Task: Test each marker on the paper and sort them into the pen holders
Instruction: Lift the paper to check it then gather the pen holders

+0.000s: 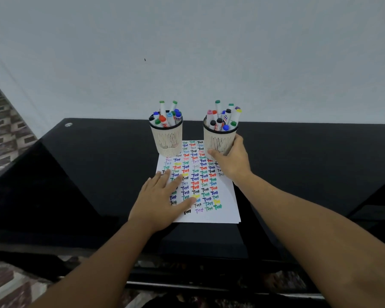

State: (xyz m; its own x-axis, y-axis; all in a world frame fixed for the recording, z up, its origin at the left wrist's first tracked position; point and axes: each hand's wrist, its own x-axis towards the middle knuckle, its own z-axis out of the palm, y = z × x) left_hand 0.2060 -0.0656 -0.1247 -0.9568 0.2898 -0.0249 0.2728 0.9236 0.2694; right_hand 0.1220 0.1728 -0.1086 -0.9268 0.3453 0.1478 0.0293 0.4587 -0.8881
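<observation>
Two hands on the table (298, 152): one flat on the paper, one round a pen holder.

The left hand (162, 196) lies spread, fingers straight, pressing the paper (222, 207) covered in coloured "Test" marks. The right hand (233, 158) has its grip curled round the right pen holder (219, 141), thumb at its base. The left pen holder (167, 140) stands untouched on the paper's far corner. Both hold capped markers (218, 116).

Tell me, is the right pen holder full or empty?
Full: the right pen holder brims with capped markers, gripped by the right hand.
</observation>
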